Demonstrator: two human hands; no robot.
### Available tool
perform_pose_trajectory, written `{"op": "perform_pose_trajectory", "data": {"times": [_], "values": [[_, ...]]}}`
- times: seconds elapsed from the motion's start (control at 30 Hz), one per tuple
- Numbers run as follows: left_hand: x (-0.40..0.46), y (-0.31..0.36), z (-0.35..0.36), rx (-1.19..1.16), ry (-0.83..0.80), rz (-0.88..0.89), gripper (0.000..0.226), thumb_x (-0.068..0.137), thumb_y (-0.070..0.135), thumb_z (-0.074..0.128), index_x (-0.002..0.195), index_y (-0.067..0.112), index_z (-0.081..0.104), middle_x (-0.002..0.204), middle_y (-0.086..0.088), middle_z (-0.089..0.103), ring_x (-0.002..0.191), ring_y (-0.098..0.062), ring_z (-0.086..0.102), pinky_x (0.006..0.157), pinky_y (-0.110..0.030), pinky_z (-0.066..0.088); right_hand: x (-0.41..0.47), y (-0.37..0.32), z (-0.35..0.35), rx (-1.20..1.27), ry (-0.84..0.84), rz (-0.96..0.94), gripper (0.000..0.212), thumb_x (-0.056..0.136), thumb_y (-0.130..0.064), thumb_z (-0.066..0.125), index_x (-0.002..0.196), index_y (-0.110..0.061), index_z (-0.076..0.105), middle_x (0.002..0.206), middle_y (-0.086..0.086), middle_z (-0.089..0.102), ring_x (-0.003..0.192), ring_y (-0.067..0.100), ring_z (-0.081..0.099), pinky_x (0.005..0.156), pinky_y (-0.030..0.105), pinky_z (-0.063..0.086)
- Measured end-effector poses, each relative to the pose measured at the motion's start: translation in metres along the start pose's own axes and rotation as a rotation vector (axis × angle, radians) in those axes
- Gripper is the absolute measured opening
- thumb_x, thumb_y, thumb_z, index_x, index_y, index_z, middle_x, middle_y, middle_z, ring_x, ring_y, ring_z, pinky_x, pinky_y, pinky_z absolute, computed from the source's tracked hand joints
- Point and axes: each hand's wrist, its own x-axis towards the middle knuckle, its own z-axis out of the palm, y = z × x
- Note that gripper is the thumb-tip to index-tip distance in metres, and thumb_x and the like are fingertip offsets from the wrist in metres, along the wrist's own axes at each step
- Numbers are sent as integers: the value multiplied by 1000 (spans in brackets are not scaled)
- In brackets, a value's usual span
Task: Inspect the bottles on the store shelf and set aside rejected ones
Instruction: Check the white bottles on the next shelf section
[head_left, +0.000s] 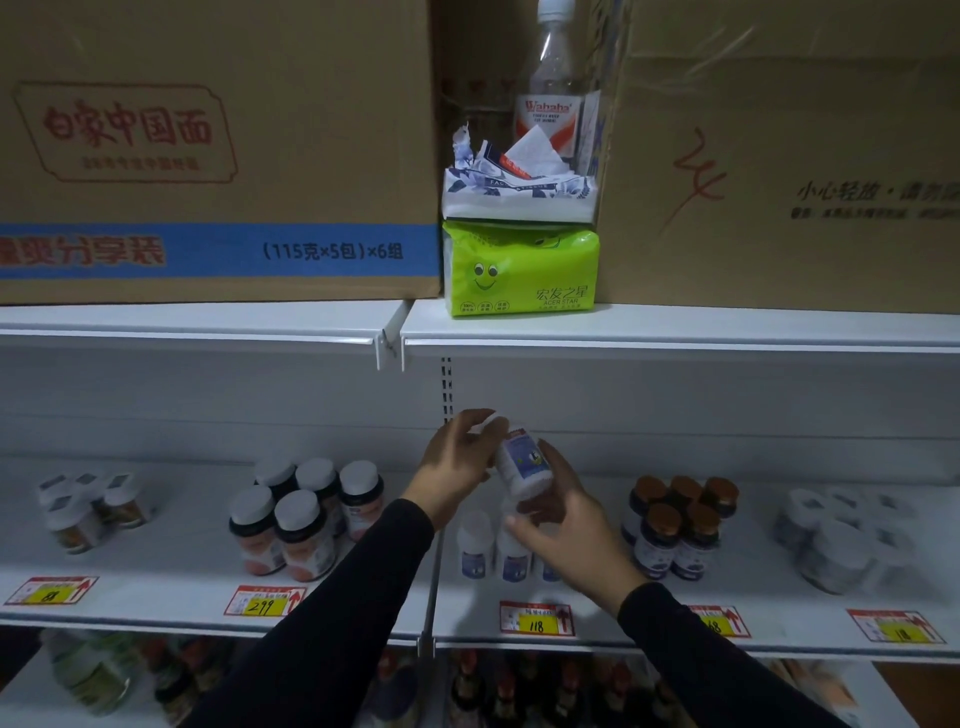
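In the head view, the only view supplied, both hands are holding one white bottle (519, 462) in the air, above and just in front of the middle shelf (332, 587) and directly over the group of like white bottles (493, 551) standing there. The bottle is lying tilted: its long axis is running from the cap end at upper left to the base at lower right, with the label facing the camera. The left hand (457, 467) is gripping the cap end, fingers curled over the top and thumb side against the neck; whether it is turning the cap cannot be told. The right hand (561, 519) is cupping the base from below and from the right, fingers partly curled round the lower body, so the grip is closed on the bottle at both ends. The bottle is lying between the two hands, with neither noticeably nearer. Judged from this, the inspection step is in progress, and the next move is depending on the verdict: returning the bottle means righting the axis and lowering it straight down to the group beneath, whereas rejecting it means carrying it sideways, clear of the dark-banded bottles (301, 519) to the left and the brown-capped bottles (680, 525) to the right.
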Motion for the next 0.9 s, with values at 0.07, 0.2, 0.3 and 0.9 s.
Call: {"op": "perform_pose_trajectory", "data": {"times": [0.07,0.2,0.3,0.9], "values": [[3,0,1,10,9,-60,28,99,41,48,106,19,64,88,-2,67,73,-16,60,65,-27,46,-1,-4,3,-69,-10,-64,84,81,-30,75,149,-39,26,107,-8,64,93,1,63,84,22,55],[3,-1,1,0,-16,-240,35,102,44,38,90,19,61,72,-5,59,63,-17,50,60,-25,39,-2,-5,7,-78,3,-137,79,82,-25,74,147,-41,31,97,-7,66,88,5,64,83,24,54],[2,-5,-1,-25,1,-308,34,101,44,41,87,20,62,70,-7,58,61,-19,49,58,-25,38,-2,-4,6,-90,-1,-145,79,83,-24,74,137,-55,25,94,-7,67,89,3,64,83,18,52],[-9,4,-5,57,-225,226,42,75,13,82,112,28,68,114,8,71,109,-6,64,96,-28,51,14,12,-4,63,72,-42,56,88,-25,71,128,-50,41,120,-13,64,107,-4,61,92,20,52]]}}
